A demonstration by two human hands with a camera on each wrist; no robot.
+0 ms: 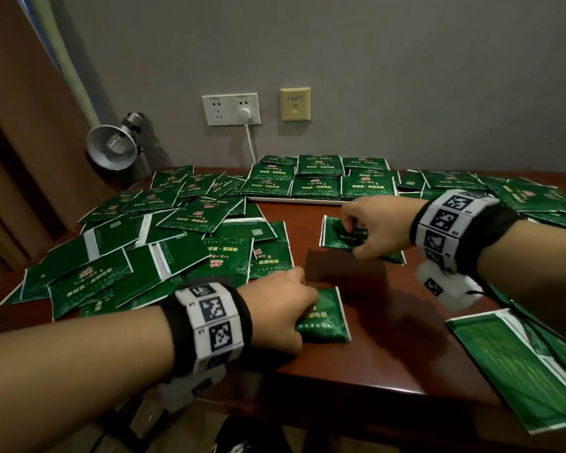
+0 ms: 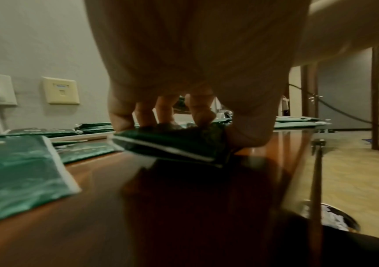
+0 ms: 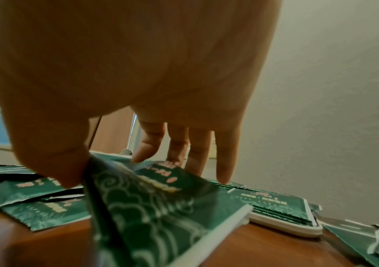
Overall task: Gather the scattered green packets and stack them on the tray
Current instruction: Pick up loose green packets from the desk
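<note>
Both grips pinch packets: the left hand (image 1: 280, 308) holds a small green packet stack (image 1: 325, 318) on the wooden surface (image 1: 356, 364), the right hand (image 1: 371, 223) another stack (image 1: 340, 233). Straight beyond lies the white tray (image 1: 294, 200), nearer the right hand.

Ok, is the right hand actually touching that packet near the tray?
Touching. The right wrist view shows the right hand pinching the packet, thumb against its raised edge and fingertips on its far side, lifting it off the table.
</note>
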